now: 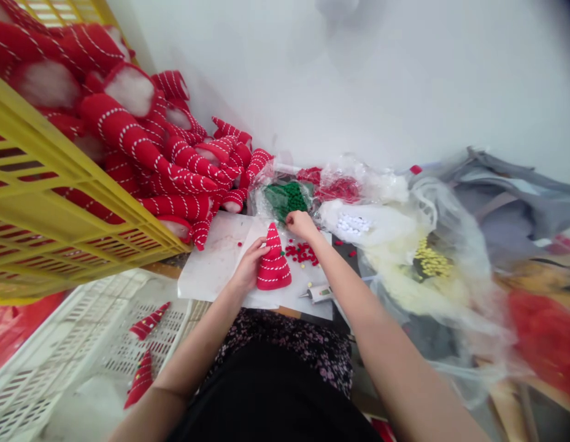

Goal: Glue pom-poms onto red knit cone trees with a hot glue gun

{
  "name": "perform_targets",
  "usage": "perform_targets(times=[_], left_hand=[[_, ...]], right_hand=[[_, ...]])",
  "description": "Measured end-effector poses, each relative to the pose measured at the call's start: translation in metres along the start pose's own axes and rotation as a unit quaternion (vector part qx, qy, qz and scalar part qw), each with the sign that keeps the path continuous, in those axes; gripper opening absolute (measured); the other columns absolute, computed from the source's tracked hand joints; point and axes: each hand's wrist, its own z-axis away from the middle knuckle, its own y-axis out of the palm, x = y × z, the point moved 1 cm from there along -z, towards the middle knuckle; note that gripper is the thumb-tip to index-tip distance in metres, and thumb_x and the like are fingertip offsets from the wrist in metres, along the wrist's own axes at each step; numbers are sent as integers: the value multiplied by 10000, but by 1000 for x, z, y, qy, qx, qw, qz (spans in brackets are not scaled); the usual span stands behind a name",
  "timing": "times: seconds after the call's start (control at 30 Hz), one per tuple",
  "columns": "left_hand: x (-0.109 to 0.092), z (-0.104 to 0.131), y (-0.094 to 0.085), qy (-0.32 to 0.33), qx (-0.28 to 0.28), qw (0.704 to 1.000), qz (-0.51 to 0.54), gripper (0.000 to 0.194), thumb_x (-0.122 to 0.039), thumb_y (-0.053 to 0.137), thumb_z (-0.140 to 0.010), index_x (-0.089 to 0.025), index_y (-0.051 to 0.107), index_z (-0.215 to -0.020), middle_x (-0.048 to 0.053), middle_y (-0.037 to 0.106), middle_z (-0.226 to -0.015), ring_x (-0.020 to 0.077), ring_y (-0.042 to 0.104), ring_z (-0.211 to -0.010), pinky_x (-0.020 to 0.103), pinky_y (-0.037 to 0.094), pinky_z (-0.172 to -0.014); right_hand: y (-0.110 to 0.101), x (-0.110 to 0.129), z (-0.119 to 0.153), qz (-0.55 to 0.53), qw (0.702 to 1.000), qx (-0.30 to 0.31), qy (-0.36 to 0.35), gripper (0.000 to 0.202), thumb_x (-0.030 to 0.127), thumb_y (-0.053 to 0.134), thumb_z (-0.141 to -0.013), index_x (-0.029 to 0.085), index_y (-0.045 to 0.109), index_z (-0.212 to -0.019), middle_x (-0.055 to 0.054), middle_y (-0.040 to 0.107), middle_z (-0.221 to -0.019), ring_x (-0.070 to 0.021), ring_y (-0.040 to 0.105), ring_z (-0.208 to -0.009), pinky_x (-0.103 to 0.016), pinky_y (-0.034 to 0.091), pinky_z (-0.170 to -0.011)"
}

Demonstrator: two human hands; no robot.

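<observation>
My left hand (251, 265) grips a red cone-shaped stuffed hat (273, 264) with white dashed stripes, its tip pointing up. A small green pom-pom shows on the cone's right side. My right hand (300, 224) is at the front edge of a clear plastic bag of green pom-poms (287, 195), fingers pinched together. What lies between those fingers, if anything, is hidden. Loose red pom-poms (302, 252) are spread on the white paper (215, 258) just right of the cone. A white glue gun (319, 293) rests below them, nozzle pointing left.
A yellow crate (73, 202) on the left overflows with red striped cones (128, 141). Below it, a white crate (174, 319) holds two decorated cones (149, 321). Bags with red, white (353, 223) and yellow pom-poms (432, 258) stand to the right, near grey fabric (496, 196).
</observation>
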Motion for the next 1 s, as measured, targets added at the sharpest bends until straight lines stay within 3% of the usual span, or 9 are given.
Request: perform_targets(times=[0.1,0.23,0.47,0.67,0.73,0.87,1.0], left_hand=[[0,1,2,-1,2,1000,-7,427,-247,864,-610,-204,641,-972,-9,723,-780,193,694,-685,285,515,-659],[-1,3,5,4,6,1000,-13,424,-249,867,-604,-204,646,-963,-19,717,-761,168,671,-648,265,504,-639],[-3,5,6,5,8,1000,-20,427,-261,883,-595,-203,647,-947,-20,717,-758,156,655,-642,253,497,-649],[-1,6,11,7,20,999,-40,412,-282,879,-615,-200,658,-952,-12,727,-784,148,644,-660,247,483,-657],[-1,7,12,14,25,998,-50,393,-288,875,-629,-199,666,-950,-10,730,-797,147,643,-670,244,475,-659],[0,9,14,30,32,997,-65,378,-281,867,-652,-208,675,-970,-12,736,-838,152,653,-696,253,483,-692],[-1,10,12,24,34,997,-62,394,-281,868,-650,-209,668,-982,-8,739,-854,160,667,-709,260,491,-695]], right_hand=[[-1,-6,2,-19,1000,-10,1,220,58,684,-815,168,800,-966,-108,813,-1072,-247,735,-1048,-277,509,-948],[-1,-5,4,-68,997,-43,3,212,12,639,-791,172,766,-847,-103,810,-954,-252,744,-980,-317,518,-952],[-21,7,43,-226,967,-112,-30,221,165,634,-843,189,661,-1061,-53,772,-950,-193,741,-858,-315,592,-818],[-37,35,98,-466,867,-100,-145,306,270,737,-843,248,593,-1112,-14,744,-959,-163,722,-847,-308,594,-809],[-36,45,107,-462,866,-112,-157,295,260,727,-855,256,592,-1117,-5,747,-936,-165,723,-824,-318,594,-806],[-30,59,114,-356,900,-169,-184,226,208,686,-885,256,669,-1105,-8,779,-910,-203,749,-899,-378,584,-898],[-33,51,116,-300,903,-243,-190,145,267,697,-920,256,750,-1055,-40,812,-1032,-221,750,-980,-390,580,-940]])
